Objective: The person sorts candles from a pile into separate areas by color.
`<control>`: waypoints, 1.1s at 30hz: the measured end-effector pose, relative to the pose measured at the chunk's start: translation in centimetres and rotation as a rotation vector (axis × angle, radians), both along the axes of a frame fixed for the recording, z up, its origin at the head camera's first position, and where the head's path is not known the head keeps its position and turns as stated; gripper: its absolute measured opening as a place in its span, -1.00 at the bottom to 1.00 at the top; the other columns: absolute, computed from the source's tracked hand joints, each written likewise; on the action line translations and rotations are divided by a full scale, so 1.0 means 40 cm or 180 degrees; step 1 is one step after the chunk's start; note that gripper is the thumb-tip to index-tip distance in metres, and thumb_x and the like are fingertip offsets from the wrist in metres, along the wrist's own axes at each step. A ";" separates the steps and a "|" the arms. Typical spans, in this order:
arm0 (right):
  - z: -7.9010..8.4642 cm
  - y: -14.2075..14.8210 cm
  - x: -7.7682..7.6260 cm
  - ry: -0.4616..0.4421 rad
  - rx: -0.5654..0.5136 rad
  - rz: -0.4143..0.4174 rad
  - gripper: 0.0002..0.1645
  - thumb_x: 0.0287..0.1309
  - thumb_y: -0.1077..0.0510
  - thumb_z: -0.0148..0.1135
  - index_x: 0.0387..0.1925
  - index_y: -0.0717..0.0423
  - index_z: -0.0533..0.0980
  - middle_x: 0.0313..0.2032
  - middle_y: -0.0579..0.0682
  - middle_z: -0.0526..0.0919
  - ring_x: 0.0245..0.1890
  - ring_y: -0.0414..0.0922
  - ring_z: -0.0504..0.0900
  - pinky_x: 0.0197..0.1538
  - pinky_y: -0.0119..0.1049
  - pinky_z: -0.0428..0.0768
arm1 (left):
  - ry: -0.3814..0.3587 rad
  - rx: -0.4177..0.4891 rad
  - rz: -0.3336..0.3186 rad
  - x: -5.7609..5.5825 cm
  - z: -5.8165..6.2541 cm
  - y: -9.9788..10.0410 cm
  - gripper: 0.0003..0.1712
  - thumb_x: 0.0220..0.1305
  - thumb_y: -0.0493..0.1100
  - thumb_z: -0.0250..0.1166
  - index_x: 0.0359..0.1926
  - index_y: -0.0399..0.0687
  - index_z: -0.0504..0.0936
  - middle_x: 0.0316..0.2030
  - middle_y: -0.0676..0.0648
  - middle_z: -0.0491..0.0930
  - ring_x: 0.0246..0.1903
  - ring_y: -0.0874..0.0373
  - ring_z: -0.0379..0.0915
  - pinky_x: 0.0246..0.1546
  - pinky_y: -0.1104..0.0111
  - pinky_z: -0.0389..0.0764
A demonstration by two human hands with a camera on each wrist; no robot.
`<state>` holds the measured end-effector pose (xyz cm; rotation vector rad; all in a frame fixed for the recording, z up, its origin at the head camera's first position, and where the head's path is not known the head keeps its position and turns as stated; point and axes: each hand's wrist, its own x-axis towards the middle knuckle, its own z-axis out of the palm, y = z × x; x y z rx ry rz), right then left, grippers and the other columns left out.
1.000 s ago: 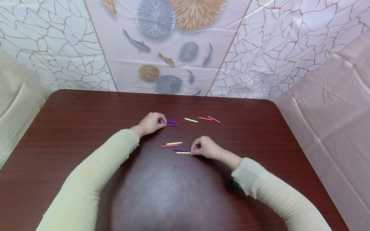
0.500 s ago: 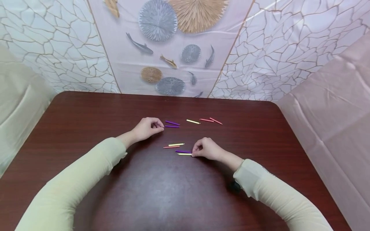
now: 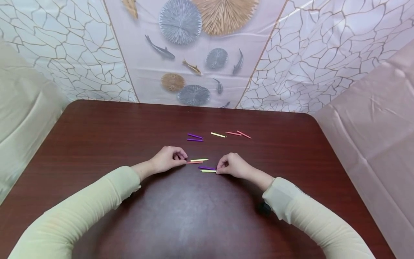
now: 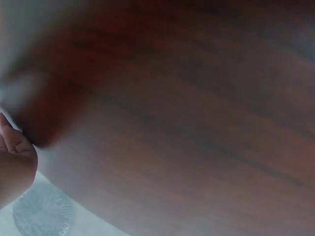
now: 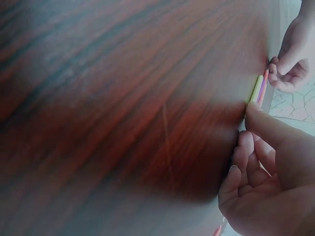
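In the head view my left hand has its thumb and fingertips at the left end of a red candle, which lies flat just below a yellow candle. To the right, my right hand pinches the right end of another thin yellow candle. Directly above that one lies a purple candle, its right end close to the right fingers. The right wrist view shows the right thumb on the yellow candle. In the left wrist view the hand shows only at the edge.
Farther back on the dark wooden table lie two purple candles, a yellow candle and two red candles whose ends nearly meet. A patterned cloth hangs behind the table.
My left hand has left the far purple candles and come nearer, to the red candle's left end. My right hand stays at the yellow candle. The head view has shifted slightly.
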<state>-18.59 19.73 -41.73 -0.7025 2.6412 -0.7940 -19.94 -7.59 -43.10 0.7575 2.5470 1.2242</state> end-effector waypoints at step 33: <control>-0.004 0.004 -0.003 0.0046 -0.0053 0.0098 -0.89 -0.07 0.19 0.40 -0.57 0.12 0.61 -0.60 -0.12 0.56 -0.54 -0.34 0.39 -0.40 -0.49 0.40 | 0.0254 -0.0333 0.0222 0.012 -0.023 0.023 -0.96 0.10 -0.17 0.33 -0.44 0.00 0.66 -0.53 0.09 0.60 -0.56 0.36 0.34 -0.47 0.50 0.38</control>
